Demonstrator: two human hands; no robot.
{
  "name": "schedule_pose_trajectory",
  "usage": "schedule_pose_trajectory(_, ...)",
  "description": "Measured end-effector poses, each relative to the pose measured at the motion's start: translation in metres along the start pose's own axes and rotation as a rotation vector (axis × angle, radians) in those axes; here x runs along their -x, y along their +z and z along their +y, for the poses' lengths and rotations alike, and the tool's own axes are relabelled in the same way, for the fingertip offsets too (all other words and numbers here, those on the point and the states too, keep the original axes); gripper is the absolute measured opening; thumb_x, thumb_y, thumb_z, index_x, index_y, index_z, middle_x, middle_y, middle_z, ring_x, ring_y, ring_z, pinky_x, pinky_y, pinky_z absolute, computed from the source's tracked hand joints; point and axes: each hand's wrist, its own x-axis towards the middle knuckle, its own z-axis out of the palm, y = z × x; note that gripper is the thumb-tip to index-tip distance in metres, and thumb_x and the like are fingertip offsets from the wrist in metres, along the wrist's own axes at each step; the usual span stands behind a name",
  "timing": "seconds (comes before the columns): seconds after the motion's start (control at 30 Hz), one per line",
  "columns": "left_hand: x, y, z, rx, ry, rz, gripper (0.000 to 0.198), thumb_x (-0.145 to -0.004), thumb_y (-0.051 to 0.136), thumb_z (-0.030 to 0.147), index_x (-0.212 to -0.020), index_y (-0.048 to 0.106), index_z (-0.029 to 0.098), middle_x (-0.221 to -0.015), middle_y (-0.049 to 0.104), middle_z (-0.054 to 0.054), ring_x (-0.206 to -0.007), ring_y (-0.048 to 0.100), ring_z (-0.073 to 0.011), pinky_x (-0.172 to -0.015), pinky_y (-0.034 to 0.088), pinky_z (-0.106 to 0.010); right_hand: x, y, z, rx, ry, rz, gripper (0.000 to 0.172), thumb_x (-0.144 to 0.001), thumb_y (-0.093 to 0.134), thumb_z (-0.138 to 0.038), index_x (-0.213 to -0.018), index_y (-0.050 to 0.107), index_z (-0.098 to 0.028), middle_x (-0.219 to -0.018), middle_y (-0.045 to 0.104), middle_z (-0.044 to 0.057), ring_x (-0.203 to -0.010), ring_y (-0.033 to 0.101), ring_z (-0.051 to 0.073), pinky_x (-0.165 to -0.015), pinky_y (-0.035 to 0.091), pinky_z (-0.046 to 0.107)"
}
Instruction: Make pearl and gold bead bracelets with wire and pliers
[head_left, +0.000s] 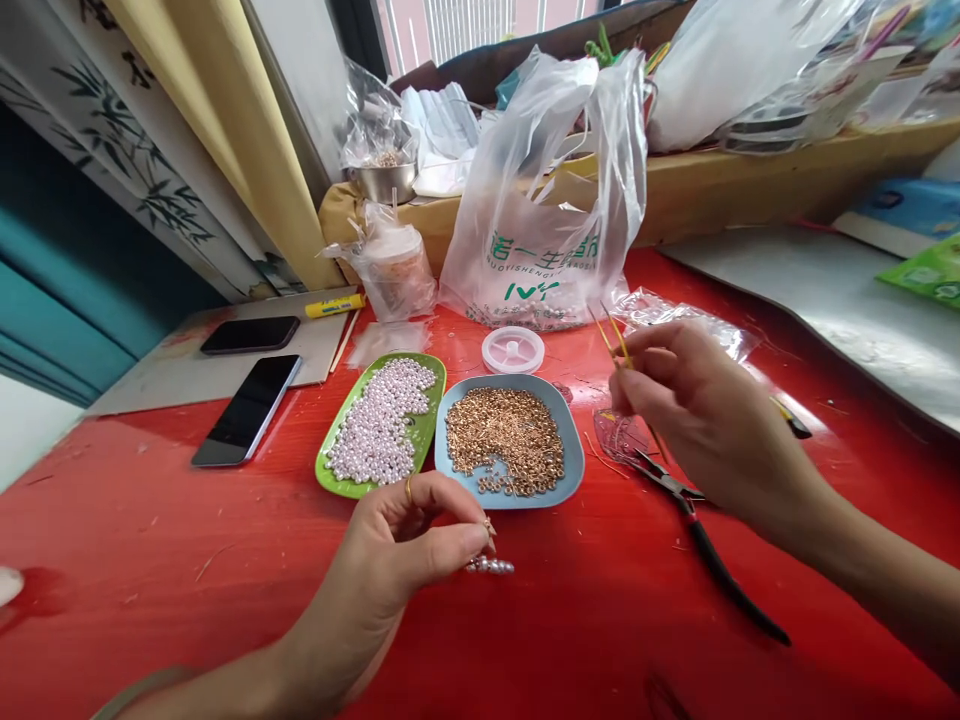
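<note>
Between the thumb and forefinger of my left hand (416, 545) is a small beaded piece (491, 566), with pinkish pearl beads hanging below the fingertips. It hovers just in front of a blue dish (576, 455) of gold ring-like beads (510, 430). My right hand (694, 405) grips yellow tweezers (622, 342), their two thin tips pointing up and apart, with nothing visible between them. Left of the blue dish, a green dish (328, 480) carries pearl beads (382, 415). Black-handled pliers (703, 545) lie on the red table below my right hand.
A round clear lidded case (513, 350) sits behind the dishes. Farther back stands a white plastic bag (540, 220). Two phones (247, 410) and a yellow tube (335, 305) lie at left. A grey sheet (832, 300) covers the right side.
</note>
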Motion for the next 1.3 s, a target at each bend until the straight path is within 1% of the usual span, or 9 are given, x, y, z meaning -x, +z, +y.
schedule_pose_trajectory(0.1, 0.0, -0.001, -0.001, 0.005, -0.001, -0.012, 0.009, -0.067, 0.066, 0.016, -0.058, 0.065, 0.021, -0.059, 0.06, 0.004, -0.061, 0.046, -0.0101, -0.06, 0.036, -0.021, 0.017, -0.003, -0.026, -0.419, 0.072, -0.257, 0.008, -0.087, 0.038, -0.025, -0.085, 0.045, -0.024, -0.059, 0.044, -0.005, -0.047, 0.043, 0.011, -0.043, 0.039, 0.022)
schedule_pose_trajectory(0.2, 0.0, -0.002, -0.002, 0.002, -0.015, -0.021, 0.01, -0.068, 0.065, 0.016, -0.059, 0.064, 0.02, -0.059, 0.06, 0.004, -0.061, 0.046, -0.0101, -0.06, 0.035, -0.021, 0.032, 0.002, -0.041, -0.443, 0.106, -0.46, 0.02, -0.088, 0.042, -0.036, -0.077, 0.052, -0.023, -0.073, 0.057, 0.0, -0.065, 0.054, 0.013, -0.055, 0.046, 0.023)
schedule_pose_trajectory(0.27, 0.001, -0.001, -0.002, -0.004, -0.026, -0.032, 0.011, -0.068, 0.064, 0.015, -0.058, 0.063, 0.02, -0.059, 0.058, 0.004, -0.06, 0.045, -0.0101, -0.06, 0.035, -0.022, 0.038, 0.006, -0.045, -0.391, 0.077, -0.549, 0.03, -0.09, 0.04, -0.038, -0.066, 0.049, -0.022, -0.064, 0.055, 0.0, -0.058, 0.051, 0.013, -0.051, 0.043, 0.022)
schedule_pose_trajectory(0.33, 0.001, -0.001, -0.002, -0.013, -0.036, -0.044, 0.011, -0.067, 0.063, 0.014, -0.057, 0.062, 0.019, -0.058, 0.057, 0.004, -0.059, 0.044, -0.0099, -0.058, 0.034, -0.022, 0.041, 0.01, -0.046, -0.371, 0.053, -0.601, 0.031, -0.091, 0.039, -0.034, -0.066, 0.05, -0.021, -0.058, 0.053, -0.002, -0.052, 0.049, 0.011, -0.046, 0.041, 0.021)
schedule_pose_trajectory(0.4, 0.001, 0.0, -0.001, -0.014, -0.05, -0.053, 0.01, -0.066, 0.062, 0.014, -0.057, 0.061, 0.018, -0.057, 0.056, 0.004, -0.058, 0.043, -0.0098, -0.057, 0.034, -0.022, 0.043, 0.013, -0.045, -0.373, 0.015, -0.591, 0.024, -0.091, 0.04, -0.028, -0.073, 0.055, -0.02, -0.06, 0.057, -0.002, -0.051, 0.051, 0.009, -0.047, 0.042, 0.019)
schedule_pose_trajectory(0.53, 0.003, 0.0, 0.0, -0.02, -0.093, -0.051, 0.009, -0.065, 0.064, 0.016, -0.057, 0.06, 0.018, -0.058, 0.055, 0.003, -0.059, 0.044, -0.0105, -0.057, 0.034, -0.023, 0.046, 0.018, -0.043, -0.312, -0.111, -0.453, 0.013, -0.086, 0.049, -0.019, -0.077, 0.059, -0.019, -0.066, 0.063, -0.002, -0.055, 0.055, 0.008, -0.051, 0.044, 0.017)
schedule_pose_trajectory(0.8, 0.004, 0.001, -0.002, -0.061, -0.141, -0.068, 0.009, -0.065, 0.066, 0.02, -0.058, 0.062, 0.019, -0.058, 0.056, 0.002, -0.058, 0.043, -0.0109, -0.055, 0.034, -0.024, 0.053, 0.025, -0.042, -0.147, -0.308, -0.243, 0.018, -0.085, 0.049, -0.013, -0.07, 0.059, -0.018, -0.055, 0.06, -0.004, -0.043, 0.049, 0.005, -0.041, 0.037, 0.014)
schedule_pose_trajectory(1.1, 0.004, 0.0, -0.003, -0.028, -0.146, -0.083, 0.009, -0.066, 0.068, 0.019, -0.059, 0.063, 0.018, -0.058, 0.056, 0.003, -0.057, 0.043, -0.0104, -0.055, 0.034, -0.023, 0.056, 0.029, -0.044, -0.168, -0.321, -0.265, 0.017, -0.086, 0.049, -0.013, -0.074, 0.06, -0.019, -0.06, 0.065, -0.003, -0.047, 0.055, 0.006, -0.045, 0.042, 0.014)
schedule_pose_trajectory(1.3, 0.005, -0.001, -0.004, 0.012, -0.146, -0.126, 0.006, -0.068, 0.067, 0.018, -0.062, 0.067, 0.02, -0.063, 0.062, 0.002, -0.063, 0.049, -0.0116, -0.062, 0.038, -0.024, 0.053, 0.028, -0.046, -0.285, -0.17, -0.351, 0.016, -0.083, 0.054, -0.015, -0.069, 0.058, -0.019, -0.055, 0.06, -0.005, -0.045, 0.051, 0.006, -0.042, 0.04, 0.014)
